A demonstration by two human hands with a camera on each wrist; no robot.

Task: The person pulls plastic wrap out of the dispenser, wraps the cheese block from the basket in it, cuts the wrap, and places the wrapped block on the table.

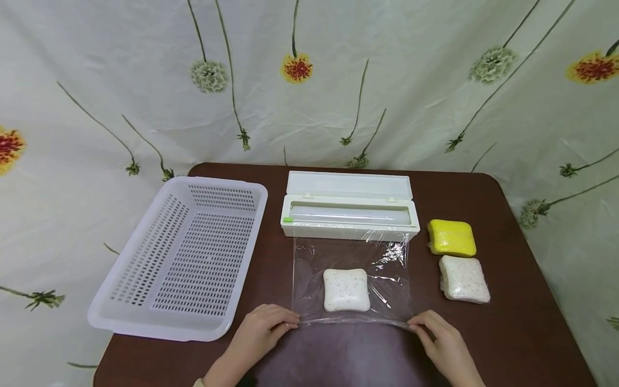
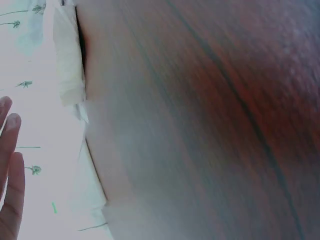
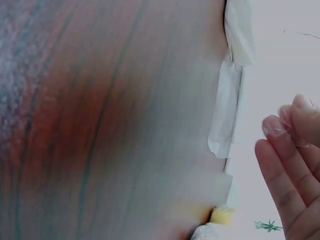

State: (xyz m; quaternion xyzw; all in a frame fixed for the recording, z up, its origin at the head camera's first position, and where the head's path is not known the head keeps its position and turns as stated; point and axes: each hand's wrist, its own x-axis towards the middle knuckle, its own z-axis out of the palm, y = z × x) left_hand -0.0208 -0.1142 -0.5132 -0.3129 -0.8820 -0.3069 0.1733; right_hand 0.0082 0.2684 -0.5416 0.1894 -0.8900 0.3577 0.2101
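Note:
A sheet of clear plastic wrap (image 1: 309, 269) runs from the white dispenser box (image 1: 350, 231) toward the front of the table. On the sheet, left of its middle, lies a white speckled soap bar (image 1: 346, 290). My left hand (image 1: 261, 328) pinches the sheet's near left corner between thumb and fingers. The near right corner is pinched by my right hand (image 1: 442, 344); in the right wrist view a bit of film shows at the fingertips (image 3: 272, 125). In the left wrist view, only part of the left hand (image 2: 11, 170) shows at the edge.
A white perforated basket (image 1: 193, 258) stands on the left of the dark table (image 1: 522, 322). At the right lie a yellow wrapped bar (image 1: 452, 237) and a white speckled wrapped bar (image 1: 464, 279). The dispenser's lid (image 1: 348, 185) is raised toward the flowered cloth (image 1: 416, 107) behind.

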